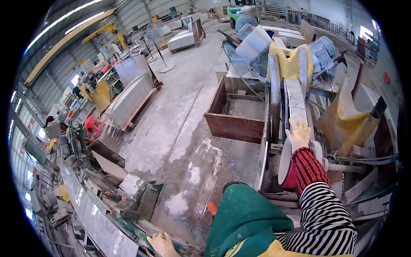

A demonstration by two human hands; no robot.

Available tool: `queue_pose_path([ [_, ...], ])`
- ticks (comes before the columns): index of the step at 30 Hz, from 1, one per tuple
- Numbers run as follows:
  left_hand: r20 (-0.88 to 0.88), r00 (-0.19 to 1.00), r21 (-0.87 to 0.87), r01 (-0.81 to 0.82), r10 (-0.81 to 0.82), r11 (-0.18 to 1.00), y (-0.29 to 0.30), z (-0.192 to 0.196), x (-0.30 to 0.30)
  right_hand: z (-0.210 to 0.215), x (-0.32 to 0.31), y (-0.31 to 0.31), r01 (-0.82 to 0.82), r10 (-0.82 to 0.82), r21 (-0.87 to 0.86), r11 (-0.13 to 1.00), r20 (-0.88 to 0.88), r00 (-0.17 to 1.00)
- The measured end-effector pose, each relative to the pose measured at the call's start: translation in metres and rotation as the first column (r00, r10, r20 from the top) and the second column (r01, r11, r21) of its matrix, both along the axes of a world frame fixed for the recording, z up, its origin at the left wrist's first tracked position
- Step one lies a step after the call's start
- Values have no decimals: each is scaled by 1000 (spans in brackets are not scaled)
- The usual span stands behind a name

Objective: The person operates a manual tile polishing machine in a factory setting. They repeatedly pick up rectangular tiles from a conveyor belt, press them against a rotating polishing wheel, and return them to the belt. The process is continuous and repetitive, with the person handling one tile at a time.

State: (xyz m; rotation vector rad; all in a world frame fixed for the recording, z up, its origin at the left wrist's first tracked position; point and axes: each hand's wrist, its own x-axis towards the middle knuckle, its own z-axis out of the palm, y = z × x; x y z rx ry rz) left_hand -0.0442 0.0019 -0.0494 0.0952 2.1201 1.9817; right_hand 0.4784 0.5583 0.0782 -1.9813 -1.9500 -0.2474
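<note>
My right hand [299, 133], in a pale cream glove, lies on the near end of a long, narrow stone slab [294, 95]. Its fingers are spread and it grips nothing. The slab runs away from me along a machine, between upright plates with a yellow cloth [284, 60] draped over them. Beside my right wrist is a round pale wheel-like part [284, 165] with a red side. Low on the left, my left hand [162, 244] wears a similar glove. With fingers apart, it rests by the worn green edge of a metal frame [143, 227].
A brown open-topped wooden box [235, 127] stands beside the machine. A yellow sheet [346, 120] hangs on the right. Stacked slabs [130, 100] lean at the left, and another slab stack [182, 40] sits farther off. Behind the machine is another person [246, 19]. The floor [188, 180] is wet.
</note>
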Motion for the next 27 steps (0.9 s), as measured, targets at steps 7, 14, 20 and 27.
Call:
queue_pose_path([
  [7, -497, 588, -849, -178, -638, 498, 0, 27, 16, -25, 26, 14, -100, 115, 88, 991, -192, 975],
  [14, 342, 921, 328, -301, 184, 896, 26, 40, 28, -26, 29, -47, -128, 125, 0, 992, -208, 970],
  [20, 323, 935, 413, -276, 144, 868, 15, 40, 31, -1, 17, -65, 7, -60, -227, 974, -229, 971],
  [27, 314, 940, 474, -277, 133, 836, 16, 28, 25, 16, 0, -72, 105, -166, -270, 957, -216, 962],
])
